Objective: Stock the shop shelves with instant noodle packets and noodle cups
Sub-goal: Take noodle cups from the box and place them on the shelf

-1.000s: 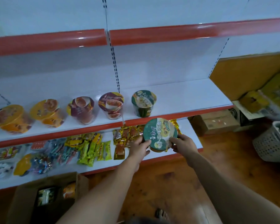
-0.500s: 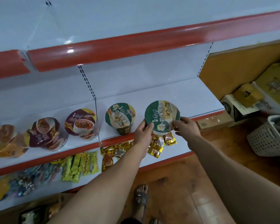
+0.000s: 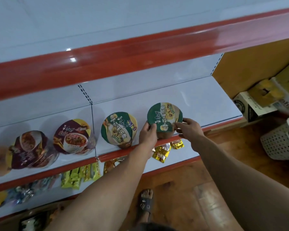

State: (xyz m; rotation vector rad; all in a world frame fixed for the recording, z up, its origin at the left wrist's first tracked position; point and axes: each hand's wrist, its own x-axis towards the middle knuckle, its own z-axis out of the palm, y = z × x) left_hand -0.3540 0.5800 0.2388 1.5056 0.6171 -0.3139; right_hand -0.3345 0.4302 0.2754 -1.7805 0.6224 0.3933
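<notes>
placing | our left hand (image 3: 148,133) and right hand (image 3: 189,129) grip opposite sides of the green noodle cup (image 3: 164,116), we judge to steady it | cup at shelf (image 3: 198,104) front edge, just right of matching cup (image 3: 118,128), so our row continues

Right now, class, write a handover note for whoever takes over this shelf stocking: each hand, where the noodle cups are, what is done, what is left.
Left hand and right hand: both hold the green-lidded cup by its rim, at the front of the middle shelf.
Done: second green cup, maroon cup and further maroon cup stand in a row to its left.
Left: set this cup down, then fill the bare shelf space to its right.
</notes>
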